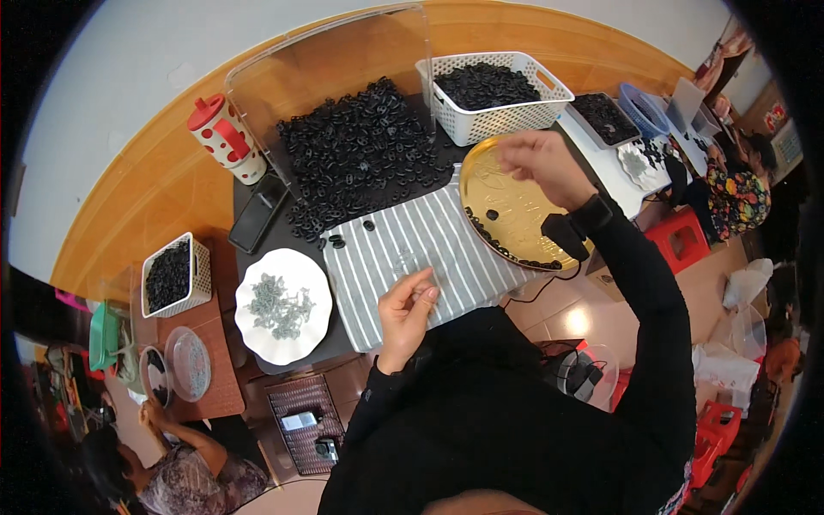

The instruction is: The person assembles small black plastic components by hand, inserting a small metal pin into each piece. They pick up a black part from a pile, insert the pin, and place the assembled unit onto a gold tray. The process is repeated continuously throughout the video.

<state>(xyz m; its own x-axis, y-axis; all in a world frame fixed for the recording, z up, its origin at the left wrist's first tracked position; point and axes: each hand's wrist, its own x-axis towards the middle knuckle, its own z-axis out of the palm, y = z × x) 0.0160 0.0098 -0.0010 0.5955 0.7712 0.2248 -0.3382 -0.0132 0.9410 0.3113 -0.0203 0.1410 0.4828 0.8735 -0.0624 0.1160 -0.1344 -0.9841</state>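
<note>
My left hand (407, 314) is over the near edge of a grey-and-white striped cloth (386, 275). Its thumb and forefinger are closed together; whatever is between them is too small to make out. Above a round gold tray (524, 202), my right hand (545, 167) hovers with fingers loosely bent and apart, nothing visible in them. One small black oval piece (492, 215) sits by itself on the tray, and more line its near rim. A few black oval pieces (337, 242) lie on the cloth's left side. Small clear pieces (281, 306) fill the middle of a white scalloped plate (251, 330).
A heap of black oval pieces (360, 146) spills from a clear bin (330, 39). Behind are a white basket (489, 127) of black pieces, a dotted tumbler (227, 137) and a phone (254, 221). Other people work at lower left and far right, near a red stool (678, 240).
</note>
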